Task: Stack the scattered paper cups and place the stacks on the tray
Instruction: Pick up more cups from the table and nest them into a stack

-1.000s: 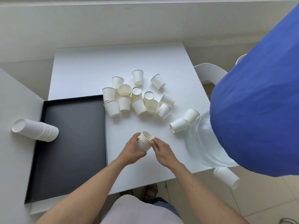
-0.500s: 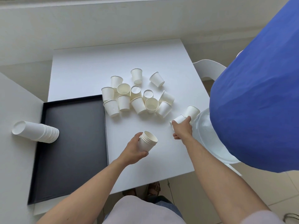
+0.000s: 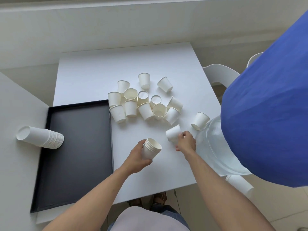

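Since the earlier frame, a single cup (image 3: 173,134) has been lifted off the bench (image 3: 93,77) by the right hand (image 3: 186,143) and drawn back from the spot beside the upside-down cup (image 3: 200,120) at the right edge, towards the small stack (image 3: 150,150). The single cup is held on its side, the fingers (image 3: 180,135) curled round its rim end. The small stack is gripped upright and slightly tilted by the left hand (image 3: 135,156), fingers wrapped round its lower half, open mouth facing up. A cluster of loose cups (image 3: 145,102) is seen at the bench centre, some upright, some inverted, some lying over. The black tray (image 3: 80,147) is placed at the left of the bench. A longer stack (image 3: 40,137) is laid on its side across the tray's left rim. A clear water bottle (image 3: 216,147) with a blue cover (image 3: 270,114) is noted at the right.
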### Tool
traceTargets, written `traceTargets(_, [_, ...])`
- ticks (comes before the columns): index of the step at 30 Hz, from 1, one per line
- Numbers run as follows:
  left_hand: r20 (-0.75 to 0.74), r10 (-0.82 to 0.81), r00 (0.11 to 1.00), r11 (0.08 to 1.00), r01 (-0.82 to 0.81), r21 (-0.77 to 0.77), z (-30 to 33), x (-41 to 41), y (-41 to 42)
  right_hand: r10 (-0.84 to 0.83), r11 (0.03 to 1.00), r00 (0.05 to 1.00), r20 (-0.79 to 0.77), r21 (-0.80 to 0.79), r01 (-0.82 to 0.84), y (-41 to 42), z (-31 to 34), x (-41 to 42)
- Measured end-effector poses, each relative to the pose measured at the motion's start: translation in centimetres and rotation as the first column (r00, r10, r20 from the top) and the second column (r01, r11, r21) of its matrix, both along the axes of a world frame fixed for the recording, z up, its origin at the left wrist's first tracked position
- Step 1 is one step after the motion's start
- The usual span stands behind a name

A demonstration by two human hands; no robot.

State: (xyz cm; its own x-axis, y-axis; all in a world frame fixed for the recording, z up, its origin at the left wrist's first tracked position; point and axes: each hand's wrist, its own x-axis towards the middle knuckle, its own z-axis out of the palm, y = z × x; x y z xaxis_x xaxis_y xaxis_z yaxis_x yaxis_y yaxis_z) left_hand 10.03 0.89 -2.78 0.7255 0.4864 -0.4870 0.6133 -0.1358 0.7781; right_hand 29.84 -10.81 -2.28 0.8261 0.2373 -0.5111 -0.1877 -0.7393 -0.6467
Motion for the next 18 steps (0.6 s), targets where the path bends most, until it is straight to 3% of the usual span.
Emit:
traceTargets(4, [-0.002, 0.003, 1.0, 1.0, -0.003, -0.003, -0.2, 0.2, 0.1, 0.118, 0.969, 0.99, 0.078, 0.209, -0.132, -0.5, 0.9, -2.4])
traceTargets(7, [0.0, 0.006, 1.0, 1.0, -0.006, -0.003, -0.3, 0.4, 0.2, 0.217, 0.926, 0.965, 0.145, 0.282, -0.25, -0.7, 1.8, -3.6])
traceTargets(13, [0.058, -0.001, 0.998, 1.0, 0.002, -0.021, 0.3, 1.5, 0.1, 0.52, 0.819, 0.82, 0.239, 0.134, -0.558, -1.2, 1.7, -4.7])
traceTargets(18, [0.089, 0.014, 0.996, 1.0, -0.014, -0.005, 0.6, 2.0, 0.4, 0.635, 0.747, 0.74, 0.221, 0.066, -0.661, -1.0, 1.5, -5.4])
